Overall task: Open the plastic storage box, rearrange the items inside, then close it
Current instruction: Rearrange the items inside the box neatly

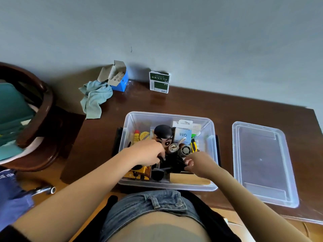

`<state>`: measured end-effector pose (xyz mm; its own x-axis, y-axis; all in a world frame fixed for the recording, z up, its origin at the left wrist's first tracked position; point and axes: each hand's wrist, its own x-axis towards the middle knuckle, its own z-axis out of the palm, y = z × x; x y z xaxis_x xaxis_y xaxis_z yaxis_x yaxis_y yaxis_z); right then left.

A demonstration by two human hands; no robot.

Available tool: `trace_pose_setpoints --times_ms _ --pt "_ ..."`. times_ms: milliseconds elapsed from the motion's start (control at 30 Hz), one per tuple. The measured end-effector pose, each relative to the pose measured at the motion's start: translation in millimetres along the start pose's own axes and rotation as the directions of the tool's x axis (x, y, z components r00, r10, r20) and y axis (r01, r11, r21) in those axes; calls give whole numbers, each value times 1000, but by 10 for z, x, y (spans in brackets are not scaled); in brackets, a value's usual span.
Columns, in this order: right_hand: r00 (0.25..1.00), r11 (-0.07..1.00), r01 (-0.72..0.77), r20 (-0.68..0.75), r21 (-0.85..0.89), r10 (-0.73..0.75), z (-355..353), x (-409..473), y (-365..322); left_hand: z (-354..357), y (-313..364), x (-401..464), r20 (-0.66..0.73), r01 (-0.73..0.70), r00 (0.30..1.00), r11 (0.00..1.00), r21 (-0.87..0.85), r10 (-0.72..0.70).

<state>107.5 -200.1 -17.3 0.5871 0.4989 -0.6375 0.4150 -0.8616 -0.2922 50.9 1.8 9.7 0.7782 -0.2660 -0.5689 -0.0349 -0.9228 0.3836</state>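
Both hands (148, 152) (199, 163) gripping black item (172, 163), long axis left-right, inside open box (167, 116)

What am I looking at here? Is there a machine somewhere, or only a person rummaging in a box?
There is no machine. The single picture comes from a wide-angle camera worn on the person's head, looking forward and down, so you see their own arms and waist.

On the dark wooden table stands a clear plastic storage box, open. Its lid lies flat on the table to the right, apart from the box.

The box holds small items: a cartoon figure, a yellow tube, a white carton marked Q88.

Both hands are inside. The left hand and the right hand both grip a black tangled object; what it is I cannot tell.

Near the wall lie a pale cloth, a blue box and a green box.
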Motion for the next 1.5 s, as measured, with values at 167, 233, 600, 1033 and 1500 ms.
trace_pose_setpoints --times_ms 167,233,600,1033,1500 --pt "997 994 -59 -60 -87 54 44 29 -18 30 -17 43 137 75 987 994 83 -86" --pt "992 986 -83 -102 -147 68 53 35 -17 36 -49 57 161 92 982 993 75 -103" --pt "992 1000 13 128 -12 -11 21 13 50 39 -103 65 154 95 984 995 -8 -92" --pt "989 960 -150 -34 -237 146 -193 218 -51 -28 -263 -204 -57 98 991 946 -308 -121" --pt "926 929 -355 -177 -101 335 22 568 -23 88 -482 -599 -115 31 993 999 -11 -32"
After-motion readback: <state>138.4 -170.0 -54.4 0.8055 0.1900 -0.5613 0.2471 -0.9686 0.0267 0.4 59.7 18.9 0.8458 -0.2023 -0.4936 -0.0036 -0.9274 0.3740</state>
